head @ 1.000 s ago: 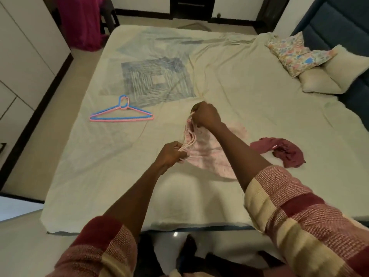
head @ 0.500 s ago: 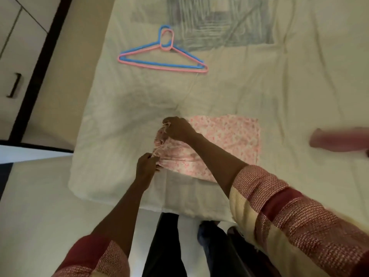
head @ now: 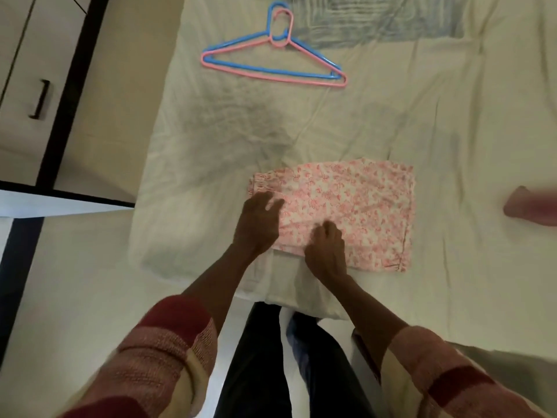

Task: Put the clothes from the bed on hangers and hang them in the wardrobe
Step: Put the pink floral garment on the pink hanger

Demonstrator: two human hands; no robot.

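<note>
A pink floral garment (head: 355, 212) lies flat and folded on the bed (head: 452, 116), close to its front edge. My left hand (head: 259, 221) rests on the garment's left end with its fingers spread. My right hand (head: 327, 248) sits on the garment's front part with bent fingers, their tips down on the cloth; whether it pinches the fabric is unclear. A blue hanger (head: 241, 52) and a pink hanger (head: 271, 75) lie overlapped on the sheet further back. A maroon garment (head: 530, 206) shows blurred at the right edge.
Wardrobe doors (head: 21, 55) with a dark handle (head: 39, 99) stand at the left, across a strip of floor (head: 120, 101). My legs (head: 286, 372) stand against the bed's front edge. A faded blue print (head: 391, 22) marks the sheet at the top.
Both hands have let go of the garment's bunched waistband, which now lies flat. My left hand has opened onto it, and my right hand has moved toward the front edge. The view tilted further down.
</note>
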